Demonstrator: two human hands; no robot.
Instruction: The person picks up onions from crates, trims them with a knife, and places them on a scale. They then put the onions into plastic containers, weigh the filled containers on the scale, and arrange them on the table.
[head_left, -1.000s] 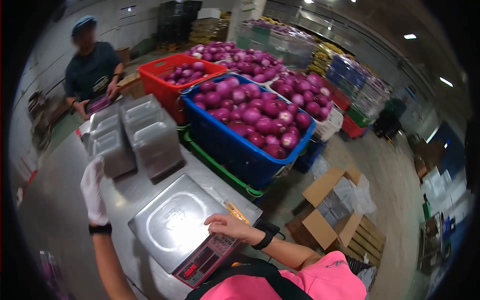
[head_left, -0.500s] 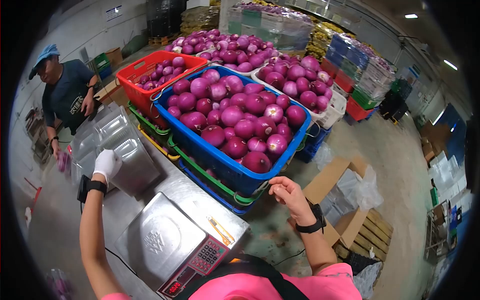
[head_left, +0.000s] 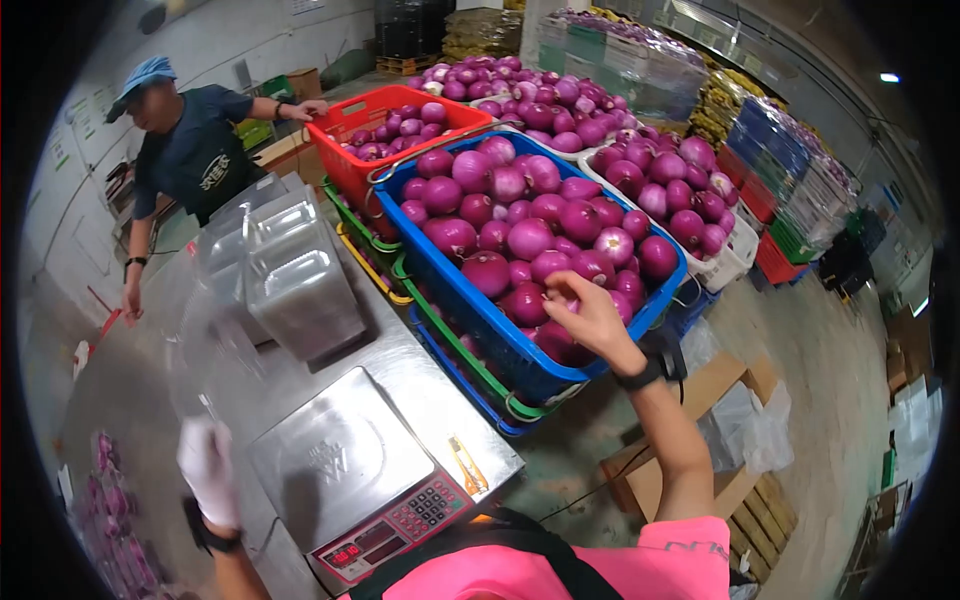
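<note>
My left hand [head_left: 208,468], in a white glove, is closed beside the scale. A clear plastic container [head_left: 195,365], smeared by motion, extends from its fingers. My bare right hand [head_left: 592,318] is over the near side of a blue basket [head_left: 540,365] heaped with red onions [head_left: 528,238]. Its fingers are curled but apart, close to the onions, with none visibly in them. Between my hands lies a digital scale [head_left: 345,455] with a bare metal plate and a lit red display. Behind it stand stacks of clear plastic containers [head_left: 305,290].
A metal table [head_left: 400,385] carries the scale and a yellow-orange cutter [head_left: 467,465]. Packed onions [head_left: 120,510] lie at the left. Across the table stands a co-worker [head_left: 205,140], one hand on a red basket [head_left: 350,118]. An open cardboard box [head_left: 735,380] is at the right.
My left hand has come back from the container stack toward me, bringing a clear container. My right hand has moved from the basket's corner over the onions. The co-worker's arm now reaches the red basket.
</note>
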